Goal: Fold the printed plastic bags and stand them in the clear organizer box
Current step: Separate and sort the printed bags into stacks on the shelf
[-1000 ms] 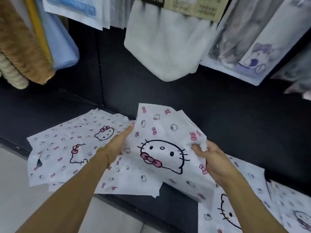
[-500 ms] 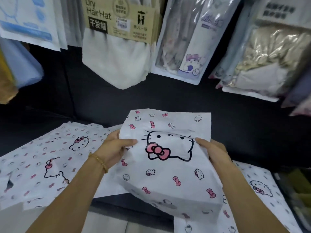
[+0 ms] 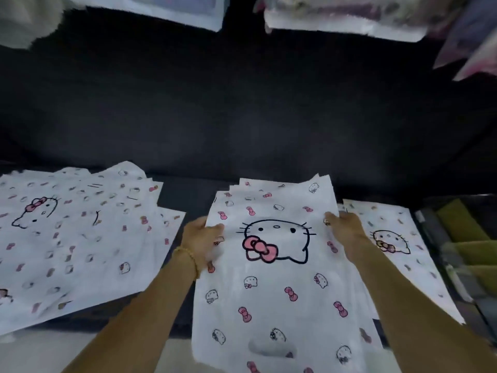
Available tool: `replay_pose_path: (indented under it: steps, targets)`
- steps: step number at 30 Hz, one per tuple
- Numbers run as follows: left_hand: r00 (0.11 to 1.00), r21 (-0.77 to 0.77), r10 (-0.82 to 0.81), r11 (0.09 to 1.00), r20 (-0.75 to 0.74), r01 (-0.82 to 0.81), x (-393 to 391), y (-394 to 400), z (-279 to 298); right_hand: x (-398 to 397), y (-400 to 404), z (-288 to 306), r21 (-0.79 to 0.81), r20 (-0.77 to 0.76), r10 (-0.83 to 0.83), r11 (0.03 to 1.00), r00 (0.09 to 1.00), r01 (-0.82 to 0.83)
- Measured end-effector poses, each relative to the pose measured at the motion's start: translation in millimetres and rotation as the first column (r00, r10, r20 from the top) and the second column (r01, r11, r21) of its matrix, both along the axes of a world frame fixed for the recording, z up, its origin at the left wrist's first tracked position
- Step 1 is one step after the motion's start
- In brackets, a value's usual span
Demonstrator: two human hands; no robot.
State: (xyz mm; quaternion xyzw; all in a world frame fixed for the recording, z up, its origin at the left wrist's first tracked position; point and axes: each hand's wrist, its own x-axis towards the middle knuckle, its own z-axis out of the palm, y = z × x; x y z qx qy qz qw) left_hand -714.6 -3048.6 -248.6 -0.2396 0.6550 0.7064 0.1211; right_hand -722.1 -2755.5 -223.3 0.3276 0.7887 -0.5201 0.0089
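Both hands hold one printed bag by its side edges: the left hand (image 3: pixel 204 238) pinches the left edge with the thumb on top, and the right hand (image 3: pixel 345 224) grips the right edge, fingers curled round it. This bag (image 3: pixel 274 278) lies spread face up at the centre of the dark shelf (image 3: pixel 188 195), its cut-out handle toward the person and hanging past the front edge. It seems to rest on a few more bags, whose corners peek out at its far end.

A loose pile of bags (image 3: pixel 67 232) lies to the left, well apart from the hands, and another bag (image 3: pixel 390 238) lies just beside the right hand. At the far right stands the clear organizer box (image 3: pixel 443 251), blurred, with yellowish dividers or contents inside; I cannot tell which.

The bag looks thin, light and limp, likely slippery against the sheets beneath, so it will sag and slide unless held taut. Taking hold at opposite edges, as now, suits a clean fold; pressing the crease flat should help it stand in the box.
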Motion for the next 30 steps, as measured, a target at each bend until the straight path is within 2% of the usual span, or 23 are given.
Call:
replay_pose_path:
  steps: [5,8,10,13,14,16,18,19,20,22,26,30]
  targets:
    - [0.988,-0.216,-0.135,0.969,-0.073,0.116,-21.9,25.8,-45.2,-33.5,18.9,-44.3,0.074,0.03,-0.009,0.997,1.0,0.007]
    - [0.983,-0.242,-0.126,0.966,-0.133,0.091,-45.5,35.8,-48.4,-59.8,33.3,-56.5,0.111,-0.041,-0.072,0.991,0.997,0.077]
    - [0.985,-0.254,-0.128,0.963,-0.118,0.094,-55.5,41.4,-53.6,-68.2,40.9,-61.5,0.137,-0.052,-0.103,0.985,0.993,0.109]
    - [0.986,-0.324,-0.161,0.936,-0.045,0.138,-52.6,48.1,-66.6,-66.4,43.4,-69.9,0.257,0.073,-0.045,0.966,0.996,0.025]
    - [0.987,-0.34,-0.153,0.932,-0.045,0.129,-50.3,49.4,-70.0,-64.2,41.8,-72.3,0.309,0.096,-0.038,0.951,0.995,0.006]
    - [0.988,-0.366,-0.138,0.925,-0.067,0.104,-48.6,50.8,-72.2,-59.7,34.6,-75.1,0.481,0.04,-0.037,0.877,0.999,0.014]
    - [0.988,-0.393,-0.128,0.916,-0.085,0.085,-48.4,52.7,-70.4,-55.3,19.6,-71.5,0.666,-0.068,0.069,0.746,0.995,-0.006]
    - [0.988,-0.406,-0.12,0.911,-0.098,0.07,-47.3,53.7,-69.2,-53.5,9.4,-69.7,0.69,-0.103,0.16,0.722,0.982,-0.045]
    - [0.987,-0.421,-0.109,0.906,-0.115,0.051,-45.0,54.5,-68.2,-51.1,-1.9,-69.2,0.662,-0.13,0.249,0.743,0.96,-0.103]
    - [0.985,-0.454,-0.07,0.891,-0.157,-0.009,-38.1,52.8,-65.2,-46.3,-25.8,-67.2,0.507,-0.154,0.349,0.831,0.924,-0.229]
    - [0.975,-0.411,0.092,0.895,-0.202,-0.17,-15.1,25.9,-51.1,-42.3,-73.3,-54.4,0.17,-0.216,0.291,0.951,0.932,-0.257]
    - [0.956,-0.268,0.223,0.925,-0.192,-0.269,20.5,-22.2,-36.5,-37.0,-121.9,-38.0,-0.029,-0.289,0.247,0.964,0.925,-0.266]
